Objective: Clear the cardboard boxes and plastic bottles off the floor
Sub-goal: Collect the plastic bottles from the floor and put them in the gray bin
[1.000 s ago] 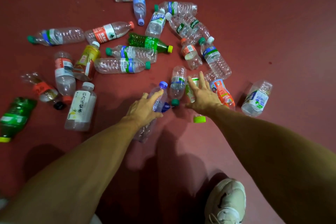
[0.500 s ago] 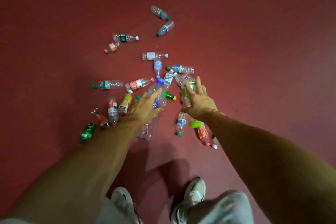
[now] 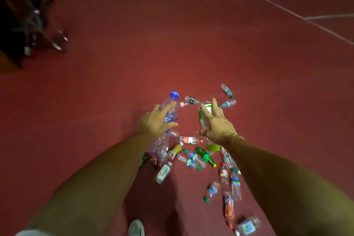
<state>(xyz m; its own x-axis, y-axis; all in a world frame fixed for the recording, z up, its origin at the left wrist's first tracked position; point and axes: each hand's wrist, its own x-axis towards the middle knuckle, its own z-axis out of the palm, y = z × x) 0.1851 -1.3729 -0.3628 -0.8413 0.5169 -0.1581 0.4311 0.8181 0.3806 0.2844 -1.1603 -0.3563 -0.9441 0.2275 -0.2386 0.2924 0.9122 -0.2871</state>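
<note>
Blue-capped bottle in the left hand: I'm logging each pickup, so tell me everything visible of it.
The blue-capped bottle is large, clear plastic, apparently empty, with a blue cap on and a bluish label round its middle; its lower body looks crumpled. The left hand grips it round the middle, cap pointing away from the person. It is held above the red floor, touching nothing else that I can tell.
</note>
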